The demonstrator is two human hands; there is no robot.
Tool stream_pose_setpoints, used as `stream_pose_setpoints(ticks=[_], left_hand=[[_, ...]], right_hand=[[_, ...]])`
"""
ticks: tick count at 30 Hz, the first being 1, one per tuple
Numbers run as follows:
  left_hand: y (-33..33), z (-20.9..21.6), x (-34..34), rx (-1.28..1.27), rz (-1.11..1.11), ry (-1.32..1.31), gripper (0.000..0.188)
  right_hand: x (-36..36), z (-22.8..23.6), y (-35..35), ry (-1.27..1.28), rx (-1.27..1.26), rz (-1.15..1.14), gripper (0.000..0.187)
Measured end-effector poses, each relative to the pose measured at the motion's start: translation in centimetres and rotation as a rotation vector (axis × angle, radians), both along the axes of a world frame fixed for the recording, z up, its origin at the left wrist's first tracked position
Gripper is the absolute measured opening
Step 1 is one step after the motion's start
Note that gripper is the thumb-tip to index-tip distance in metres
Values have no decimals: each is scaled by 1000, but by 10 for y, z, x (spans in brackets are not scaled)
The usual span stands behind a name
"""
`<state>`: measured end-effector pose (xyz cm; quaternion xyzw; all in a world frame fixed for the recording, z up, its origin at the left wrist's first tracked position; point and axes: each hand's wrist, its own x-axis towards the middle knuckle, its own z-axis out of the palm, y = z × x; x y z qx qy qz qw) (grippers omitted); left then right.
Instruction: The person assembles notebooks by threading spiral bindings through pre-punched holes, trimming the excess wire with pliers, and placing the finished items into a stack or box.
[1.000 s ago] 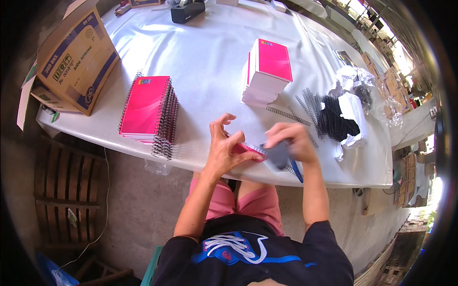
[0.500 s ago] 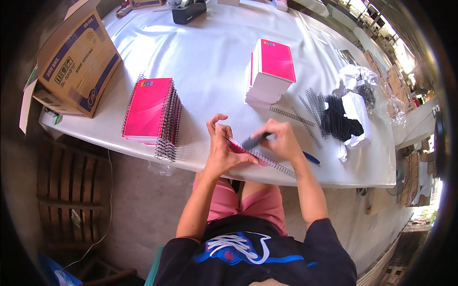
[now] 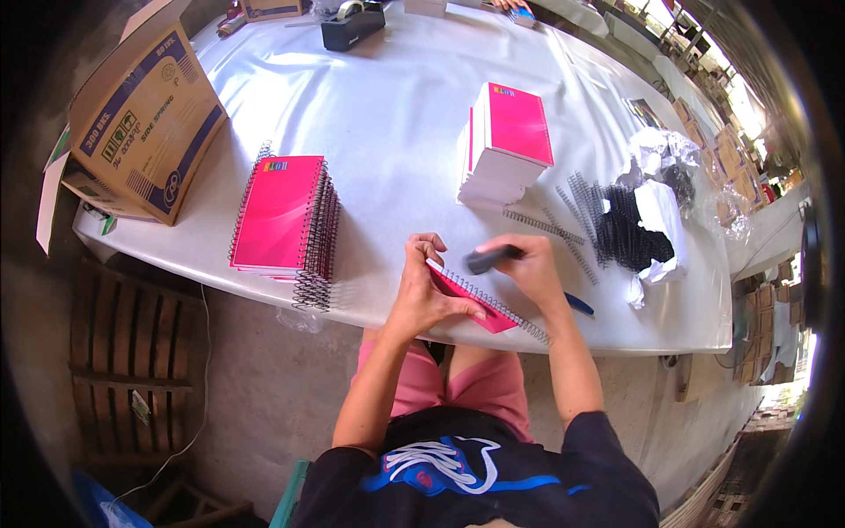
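Observation:
My left hand [image 3: 421,297] grips a small pink notebook [image 3: 495,320] near the table's front edge, its thumb across the cover. A thin wire spiral [image 3: 532,329] runs along the notebook's upper edge and sticks out past the corner toward my right wrist. In my right hand [image 3: 533,269], fingers closed, is a dark grey hand tool [image 3: 489,259], blurred, so its kind is unclear. Its end is just above the spiral edge, seemingly apart from it. To the left stands a stack of spiral-bound pink notebooks [image 3: 277,216]; farther back sits a stack of pink-covered books [image 3: 519,123].
Loose spirals [image 3: 576,214] and a pile of black spirals [image 3: 635,232] with white wrapping lie at right. A blue pen-like object [image 3: 579,304] is beside my right forearm. An open cardboard box [image 3: 150,132] stands left, a tape dispenser [image 3: 354,28] far back. Another person's hand shows at the far edge.
The notebook is tilted so more of its pink cover shows. My right hand with the tool has drawn slightly away from the spiral edge. The whole view has shifted a little.

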<state>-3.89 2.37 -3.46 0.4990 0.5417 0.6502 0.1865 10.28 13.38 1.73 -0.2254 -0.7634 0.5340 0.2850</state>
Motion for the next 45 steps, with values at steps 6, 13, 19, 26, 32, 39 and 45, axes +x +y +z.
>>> stream_pose_setpoints(ticks=[6, 13, 19, 26, 32, 39, 45], left_hand=[[1, 2, 2, -37, 17, 49, 98], [-1, -2, -2, -32, 10, 126, 83], [-12, 4, -7, -105, -50, -318, 16], [-21, 11, 4, -11, 3, -561, 22], [-25, 36, 27, 89, 208, -580, 50], [-31, 49, 29, 344, 468, -68, 72], [-33, 53, 25, 463, 479, 4, 72]], right_hand=[[-4, -1, 0, -133, 77, -79, 21], [-3, 8, 0, -139, 161, -73, 26], [67, 10, -7, -586, 581, -256, 52], [130, -30, -71, -860, 802, -514, 53], [98, -2, -95, -278, 508, -564, 45], [34, 71, -116, -277, 601, -323, 40], [29, 76, -114, -304, 681, -251, 40]])
